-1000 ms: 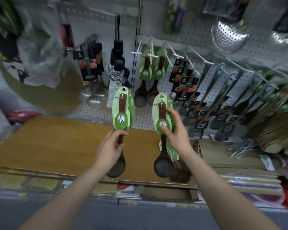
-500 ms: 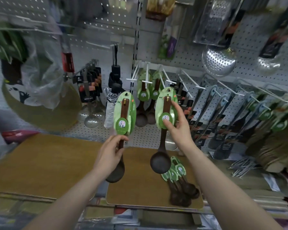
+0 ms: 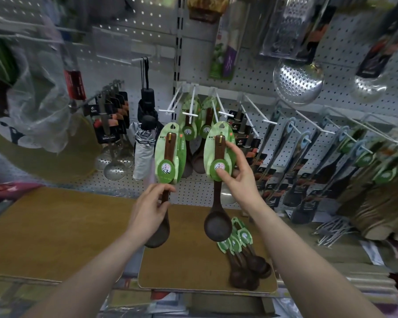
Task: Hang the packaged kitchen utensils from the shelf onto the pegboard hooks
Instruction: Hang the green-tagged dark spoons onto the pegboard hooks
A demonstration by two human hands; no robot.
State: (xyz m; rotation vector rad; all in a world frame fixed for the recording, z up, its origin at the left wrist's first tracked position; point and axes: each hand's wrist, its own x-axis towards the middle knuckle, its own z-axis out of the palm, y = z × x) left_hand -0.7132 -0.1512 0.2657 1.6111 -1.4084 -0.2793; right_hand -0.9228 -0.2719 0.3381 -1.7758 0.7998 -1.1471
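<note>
Hands raised before a white perforated pegboard (image 3: 129, 42), each holding a dark wooden ladle on a glossy green oval card. The left hand (image 3: 147, 210) has its fingers (image 3: 163, 188) closed round the slim brown handle of the left ladle (image 3: 169, 157), just below the card, with the rounded bowl hanging behind the palm. The right hand (image 3: 237, 173) pinches the right ladle (image 3: 218, 161) by its card, thumb on the round label at the front and the other fingers spread loosely along the card's right edge; its smooth, nearly black bowl dangles free below.

Both cards stand upright, just in front of thin white hooks (image 3: 191, 106) (two matching green-carded ladles already hang there). Whether either card's hole touches a hook, I cannot tell.

Below, on the brown wooden shelf (image 3: 55, 226), more packaged ladles (image 3: 241, 255) lie in an overlapping heap on a rounded-corner board. A shiny perforated metal skimmer (image 3: 299, 81) hangs upper right, and a folded grey umbrella (image 3: 144, 148) hangs to the left of the hooks.
</note>
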